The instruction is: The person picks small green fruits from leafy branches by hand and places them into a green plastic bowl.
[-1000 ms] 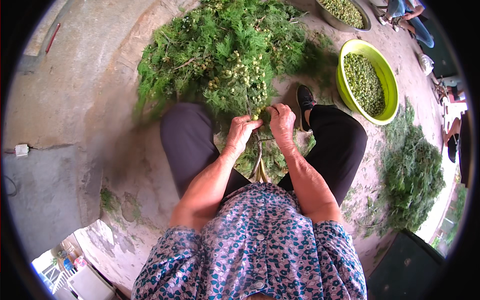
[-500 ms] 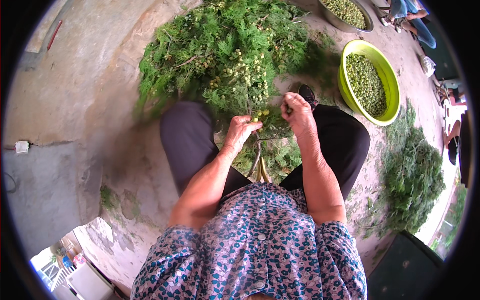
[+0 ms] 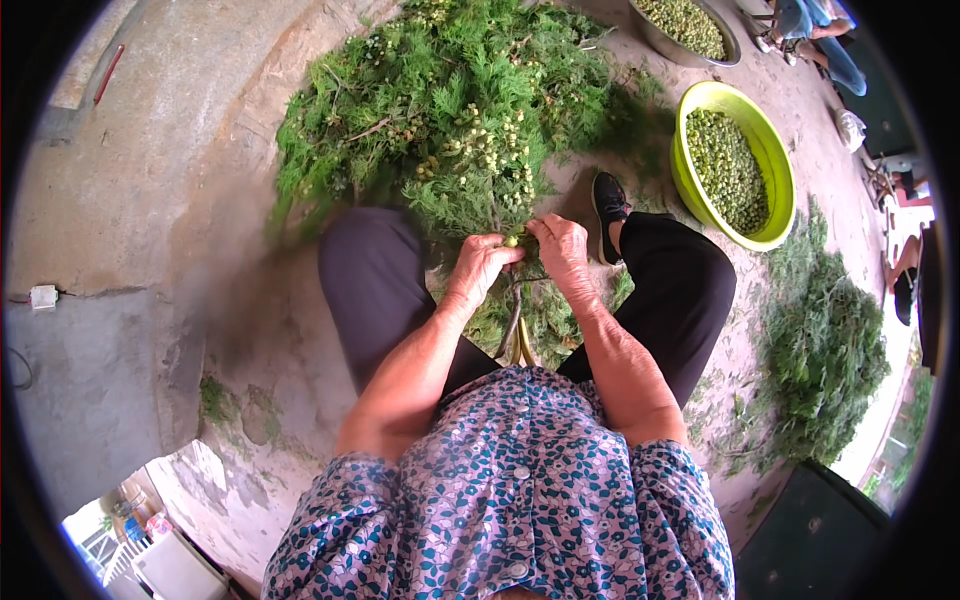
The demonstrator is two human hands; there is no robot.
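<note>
A leafy conifer branch (image 3: 494, 210) with pale green cones on it reaches from the heap to between my knees. My left hand (image 3: 480, 268) is closed on the branch's near part, thumb and fingers pinching it beside a small yellow-green cone (image 3: 512, 241). Right against it, my right hand (image 3: 563, 253) is closed too, its fingertips pinched together at the same cluster of cones. What lies inside its curled fingers is mostly hidden. Below both hands a bare brown stem (image 3: 508, 325) runs down toward my lap.
A large heap of green conifer branches (image 3: 400, 110) lies ahead. To the right stand a yellow-green tub (image 3: 770, 145) of picked cones (image 3: 727, 170) and a metal basin (image 3: 690, 54) of more. Another branch pile (image 3: 825, 350) lies at the right. A seated person (image 3: 825, 40) is far right.
My right hand has moved left and down from beside my shoe, joining my left hand at the cones. My right foot now shows more. My left hand stays in place.
</note>
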